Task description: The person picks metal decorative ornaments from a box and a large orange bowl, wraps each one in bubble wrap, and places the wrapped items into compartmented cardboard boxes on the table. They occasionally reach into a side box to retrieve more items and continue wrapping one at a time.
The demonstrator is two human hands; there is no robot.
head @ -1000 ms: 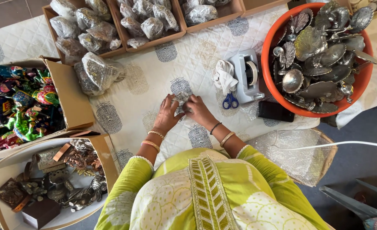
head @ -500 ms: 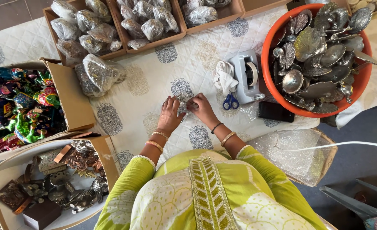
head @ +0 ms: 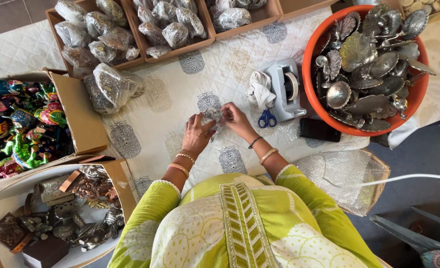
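My left hand [head: 197, 134] and my right hand [head: 236, 120] meet over a small silvery item wrapped in clear bubble wrap [head: 212, 116]. Both hands grip the wrapped item just above the white quilted cloth [head: 160, 99]. What is inside the wrap is too small to tell. A grey tape dispenser [head: 287, 89] and blue-handled scissors [head: 266, 118] lie just right of my right hand. A white crumpled cloth [head: 259, 88] sits beside the dispenser.
An orange tub [head: 315, 94] of silver metal dishes stands at the right. Cardboard boxes of bubble-wrapped bundles [head: 170, 27] line the far side. One wrapped bundle [head: 110, 87] lies loose. Boxes of colourful figurines [head: 16, 129] and metal ornaments [head: 66, 208] are at left. Bubble wrap sheet [head: 344, 173] lies at right.
Both hands have shifted slightly as the fingers work the wrap around the small item; it stays in the same spot.
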